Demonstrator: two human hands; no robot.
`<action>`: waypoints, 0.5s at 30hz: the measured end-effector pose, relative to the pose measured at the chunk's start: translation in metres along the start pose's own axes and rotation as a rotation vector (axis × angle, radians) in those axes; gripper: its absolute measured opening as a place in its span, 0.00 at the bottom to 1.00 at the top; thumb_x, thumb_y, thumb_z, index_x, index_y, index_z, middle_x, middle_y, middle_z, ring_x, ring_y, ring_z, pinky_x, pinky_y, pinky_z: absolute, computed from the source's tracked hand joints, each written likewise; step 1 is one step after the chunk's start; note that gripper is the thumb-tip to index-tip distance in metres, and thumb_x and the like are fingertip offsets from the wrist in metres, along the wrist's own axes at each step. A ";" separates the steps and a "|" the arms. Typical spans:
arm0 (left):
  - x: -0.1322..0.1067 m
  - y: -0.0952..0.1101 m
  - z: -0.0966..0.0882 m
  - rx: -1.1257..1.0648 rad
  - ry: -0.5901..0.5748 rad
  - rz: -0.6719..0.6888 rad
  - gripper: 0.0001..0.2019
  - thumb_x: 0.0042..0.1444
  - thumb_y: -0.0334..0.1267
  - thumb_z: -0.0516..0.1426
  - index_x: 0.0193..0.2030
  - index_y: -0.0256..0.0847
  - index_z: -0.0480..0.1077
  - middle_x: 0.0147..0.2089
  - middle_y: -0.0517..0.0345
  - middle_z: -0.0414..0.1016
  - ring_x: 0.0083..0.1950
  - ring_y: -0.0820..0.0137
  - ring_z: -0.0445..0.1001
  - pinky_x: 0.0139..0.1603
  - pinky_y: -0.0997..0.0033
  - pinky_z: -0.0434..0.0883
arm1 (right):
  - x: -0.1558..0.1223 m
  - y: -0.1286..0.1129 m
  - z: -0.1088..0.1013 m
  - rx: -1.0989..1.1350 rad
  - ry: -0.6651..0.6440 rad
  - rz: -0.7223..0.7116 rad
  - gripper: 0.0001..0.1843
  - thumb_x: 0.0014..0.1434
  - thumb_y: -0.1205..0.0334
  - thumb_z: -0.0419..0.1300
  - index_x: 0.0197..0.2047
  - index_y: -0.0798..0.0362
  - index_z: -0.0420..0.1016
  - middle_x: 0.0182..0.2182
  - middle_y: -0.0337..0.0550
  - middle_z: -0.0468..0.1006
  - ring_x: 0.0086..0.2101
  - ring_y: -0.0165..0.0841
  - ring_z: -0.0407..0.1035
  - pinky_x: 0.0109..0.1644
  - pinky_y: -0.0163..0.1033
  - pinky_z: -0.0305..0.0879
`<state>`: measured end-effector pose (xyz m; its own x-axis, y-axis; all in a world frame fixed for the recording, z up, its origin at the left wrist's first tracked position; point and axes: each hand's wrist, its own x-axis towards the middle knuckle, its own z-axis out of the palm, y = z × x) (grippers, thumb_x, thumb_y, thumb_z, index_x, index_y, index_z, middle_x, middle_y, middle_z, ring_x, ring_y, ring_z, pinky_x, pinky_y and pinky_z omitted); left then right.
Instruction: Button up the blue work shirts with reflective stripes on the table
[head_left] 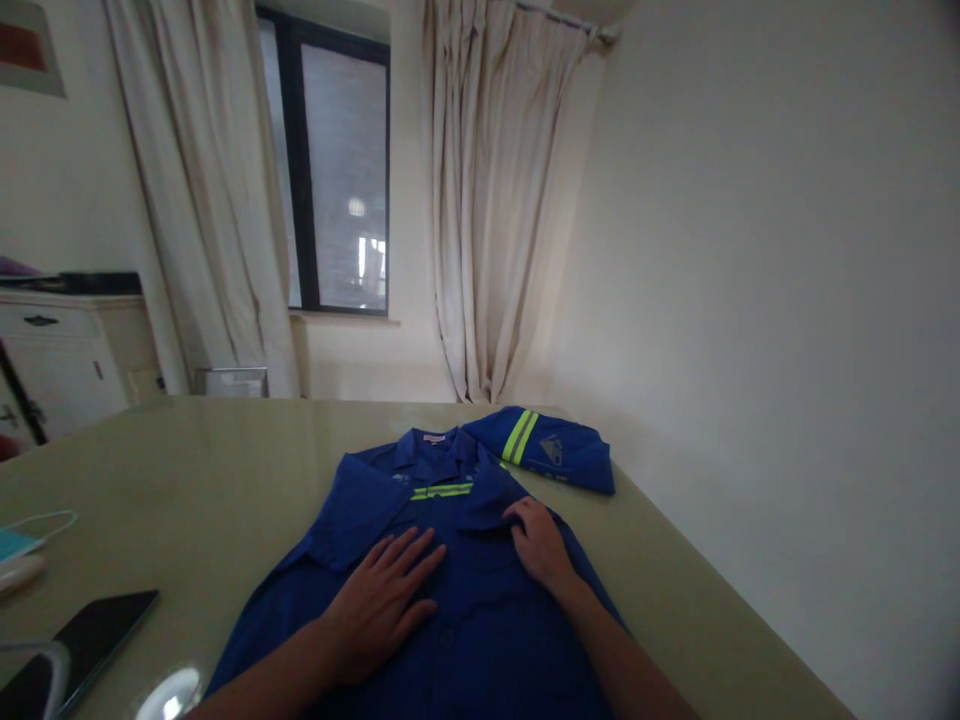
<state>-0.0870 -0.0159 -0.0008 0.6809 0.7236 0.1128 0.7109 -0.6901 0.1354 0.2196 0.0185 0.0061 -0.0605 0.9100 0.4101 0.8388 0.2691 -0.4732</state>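
Note:
A blue work jacket (450, 580) lies front up on the table, its collar at the far end and a yellow-green reflective stripe (442, 491) across the chest. Both sleeves are turned inward over the front. My left hand (382, 595) rests flat on the jacket's front, fingers spread, just below the left-side sleeve (360, 510). On the other side, my right hand (541, 540) has its fingers curled onto the edge of the right-side sleeve (491, 495). Its thumb is hidden. The lower part of the jacket runs out of view at the bottom.
A folded blue garment (577, 455) with a reflective stripe lies beyond the jacket at right. To the left on the table (202, 490) are a dark phone (97, 635), a face mask (19, 543) and a shiny white round object (171, 695). A wall (787, 350) borders the right.

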 end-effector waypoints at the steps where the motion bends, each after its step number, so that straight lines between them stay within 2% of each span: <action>1: -0.001 -0.002 0.002 0.001 0.005 -0.021 0.29 0.71 0.58 0.42 0.76 0.65 0.38 0.79 0.63 0.46 0.77 0.56 0.52 0.73 0.45 0.56 | -0.001 0.004 -0.002 -0.024 0.007 0.022 0.18 0.53 0.74 0.51 0.39 0.51 0.79 0.40 0.46 0.80 0.46 0.39 0.71 0.56 0.40 0.62; 4: -0.004 -0.011 0.008 0.020 0.080 -0.108 0.29 0.71 0.58 0.42 0.76 0.64 0.40 0.79 0.65 0.46 0.77 0.57 0.52 0.74 0.46 0.55 | 0.000 0.014 -0.012 -0.054 0.009 0.045 0.14 0.55 0.71 0.51 0.35 0.51 0.78 0.36 0.47 0.79 0.43 0.40 0.71 0.53 0.41 0.63; 7: -0.007 -0.028 0.011 0.063 0.179 -0.252 0.30 0.70 0.59 0.43 0.76 0.59 0.45 0.79 0.63 0.46 0.77 0.56 0.51 0.75 0.44 0.52 | -0.002 0.017 -0.021 -0.005 -0.003 -0.009 0.15 0.64 0.63 0.50 0.35 0.50 0.78 0.35 0.45 0.80 0.41 0.38 0.73 0.51 0.40 0.64; 9: -0.010 -0.041 0.012 0.069 0.174 -0.336 0.31 0.69 0.60 0.43 0.75 0.55 0.49 0.78 0.59 0.50 0.76 0.55 0.53 0.74 0.45 0.53 | -0.003 0.013 -0.024 0.078 0.073 -0.074 0.20 0.70 0.57 0.46 0.41 0.50 0.79 0.40 0.46 0.81 0.45 0.38 0.73 0.55 0.40 0.64; 12: -0.016 -0.054 0.013 0.047 0.122 -0.366 0.31 0.70 0.60 0.42 0.75 0.54 0.52 0.77 0.58 0.52 0.76 0.57 0.55 0.74 0.47 0.55 | 0.008 0.004 -0.022 0.103 0.182 -0.107 0.23 0.73 0.52 0.44 0.51 0.51 0.78 0.50 0.48 0.80 0.53 0.38 0.71 0.62 0.42 0.61; 13: -0.017 -0.055 0.013 0.041 0.114 -0.365 0.30 0.70 0.60 0.41 0.75 0.55 0.52 0.78 0.59 0.51 0.76 0.58 0.55 0.74 0.48 0.54 | 0.016 0.000 -0.018 0.049 0.153 -0.082 0.23 0.73 0.51 0.44 0.54 0.51 0.77 0.53 0.49 0.78 0.56 0.39 0.69 0.65 0.42 0.58; 15: -0.018 -0.055 0.013 0.036 0.108 -0.369 0.31 0.70 0.60 0.41 0.75 0.54 0.52 0.78 0.59 0.50 0.77 0.58 0.53 0.75 0.48 0.52 | 0.037 -0.007 -0.008 -0.101 -0.001 -0.001 0.26 0.72 0.49 0.47 0.62 0.53 0.72 0.63 0.52 0.71 0.63 0.41 0.63 0.68 0.44 0.54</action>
<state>-0.1362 0.0089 -0.0231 0.3571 0.9192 0.1660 0.9117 -0.3817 0.1519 0.2160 0.0478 0.0304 -0.0616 0.9099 0.4102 0.8892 0.2367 -0.3916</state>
